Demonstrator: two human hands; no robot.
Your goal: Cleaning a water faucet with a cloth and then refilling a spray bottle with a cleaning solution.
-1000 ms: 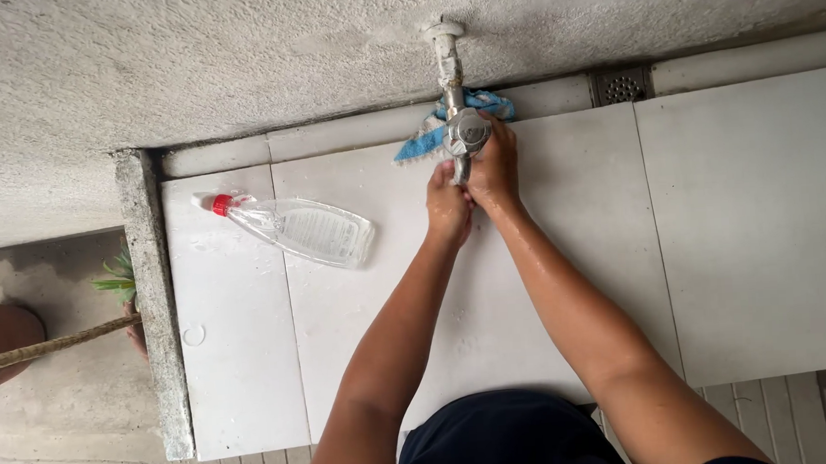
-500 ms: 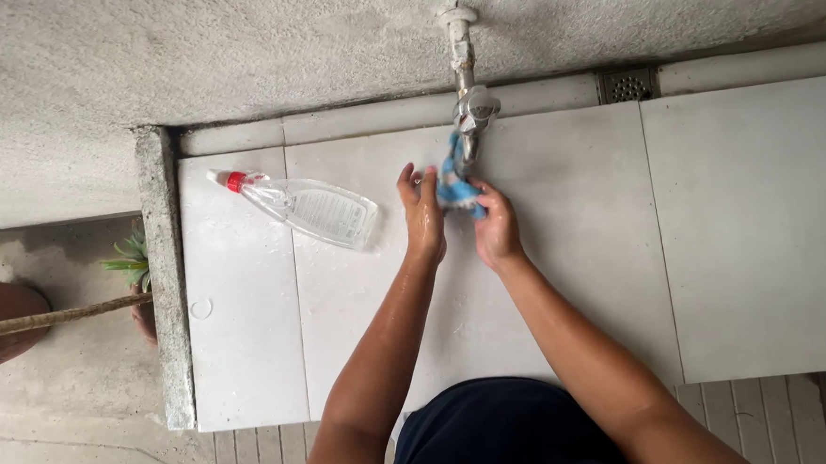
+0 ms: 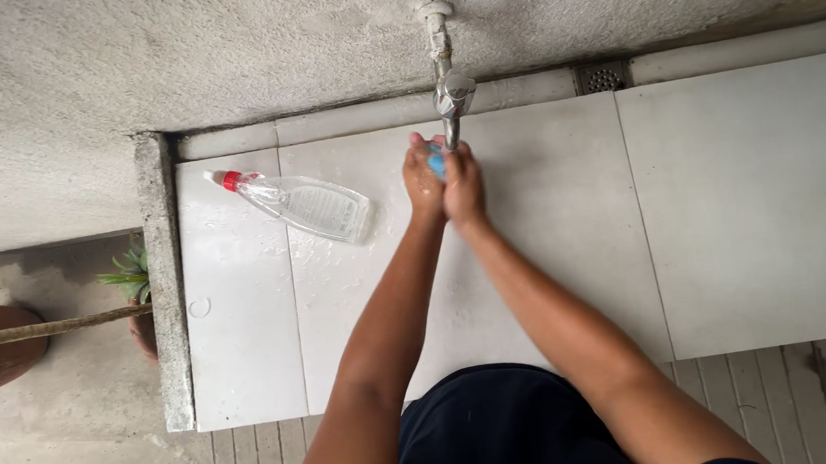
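A small blue cloth (image 3: 435,157) is pinched between the two hands, just under the spout of a metal tap (image 3: 450,98). The left hand (image 3: 423,182) and the right hand (image 3: 464,186) are pressed together palm to palm, with the fingers closed around the cloth, so that only a small patch of blue is seen between the fingertips. Both grips are thus closed on the cloth, and both wrists and forearms look wet. The tap is fixed to a rough grey plastered wall (image 3: 234,53) and hangs directly above the hands. Below the hands a surface of large white tiles (image 3: 732,206) is spread out, with wet patches seen on it. To the left of the hands, well apart from them, a clear plastic bottle (image 3: 303,206) with a red neck ring is laid on its side on the tiles. A small metal drain grate (image 3: 601,77) is set at the foot of the wall, to the right of the tap. A rough concrete edge (image 3: 163,273) borders the tiles on the left, and a small green plant (image 3: 125,268) is seen beyond it.
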